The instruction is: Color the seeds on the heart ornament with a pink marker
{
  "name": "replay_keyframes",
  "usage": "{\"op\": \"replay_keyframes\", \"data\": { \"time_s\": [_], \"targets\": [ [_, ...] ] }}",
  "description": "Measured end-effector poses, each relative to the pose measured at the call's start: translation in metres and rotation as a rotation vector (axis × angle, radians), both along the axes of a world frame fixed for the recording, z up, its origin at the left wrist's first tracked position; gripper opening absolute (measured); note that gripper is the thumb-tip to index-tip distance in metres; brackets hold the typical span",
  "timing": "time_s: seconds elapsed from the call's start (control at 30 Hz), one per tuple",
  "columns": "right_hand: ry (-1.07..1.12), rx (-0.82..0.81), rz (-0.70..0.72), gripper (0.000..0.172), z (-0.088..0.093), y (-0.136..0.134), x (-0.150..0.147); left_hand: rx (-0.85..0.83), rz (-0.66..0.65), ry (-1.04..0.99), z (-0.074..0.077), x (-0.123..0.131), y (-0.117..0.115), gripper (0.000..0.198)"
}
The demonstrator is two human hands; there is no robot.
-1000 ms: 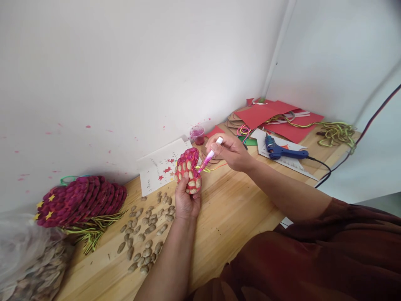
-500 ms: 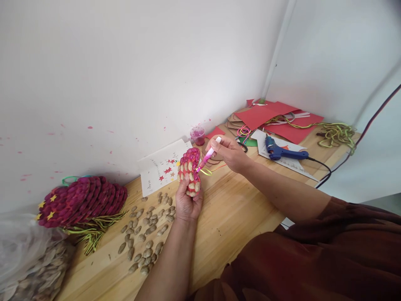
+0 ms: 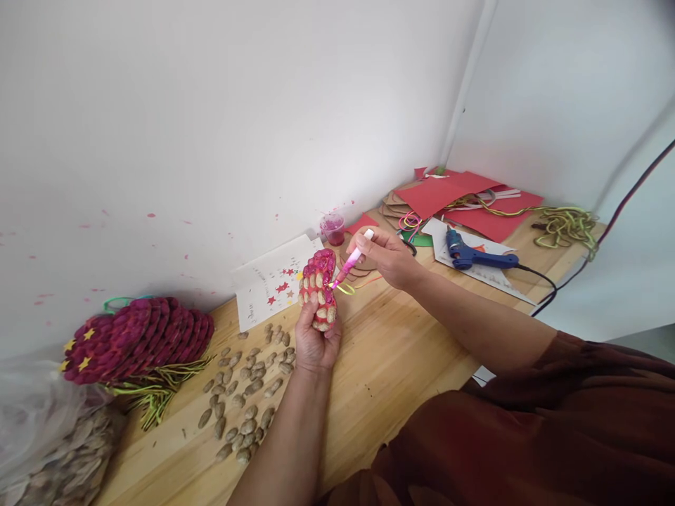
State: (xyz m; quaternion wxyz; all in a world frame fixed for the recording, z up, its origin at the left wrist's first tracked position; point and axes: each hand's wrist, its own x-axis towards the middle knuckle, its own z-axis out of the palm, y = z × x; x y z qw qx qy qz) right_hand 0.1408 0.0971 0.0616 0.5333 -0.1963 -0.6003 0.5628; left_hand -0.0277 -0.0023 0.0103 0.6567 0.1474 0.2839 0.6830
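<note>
Left of the left grip, ridged tan peanuts (image 3: 247, 425) lie on the smooth wooden tabletop (image 3: 380, 358). The left hand (image 3: 316, 344) holds the lower end of a knobbly craft (image 3: 319, 284) covered in peanuts, partly glossy magenta, its long axis rising from that grip. The right hand (image 3: 387, 256) pinches a slim white-and-pink brush (image 3: 352, 261), slanting down toward the craft, tip against its edge. Beyond the left grip lies paper (image 3: 258, 281), its handwriting too small to read; farther, 1 clear cup (image 3: 333, 228).

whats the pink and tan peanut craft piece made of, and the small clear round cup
Pink and tan peanut craft piece: apparently real peanut shells, bumpy and matte where tan, glossy where pink, judging by highlights. Small clear round cup: probably thin plastic, smooth, since pink shows through.
</note>
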Motion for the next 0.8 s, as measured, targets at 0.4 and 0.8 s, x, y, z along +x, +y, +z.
{"op": "replay_keyframes", "data": {
  "time_s": [0.4, 0.8],
  "targets": [
    [-0.046, 0.032, 0.013, 0.052, -0.0017, 0.0010, 0.0009, -0.009, -0.002, 0.007, 0.0015, 0.0018, -0.0004, 0.030],
    [-0.091, 0.086, -0.085, 0.054, 0.0026, -0.0029, 0.0019, -0.015, 0.002, -0.014, 0.0011, 0.0020, 0.0000, 0.031]
  ]
}}
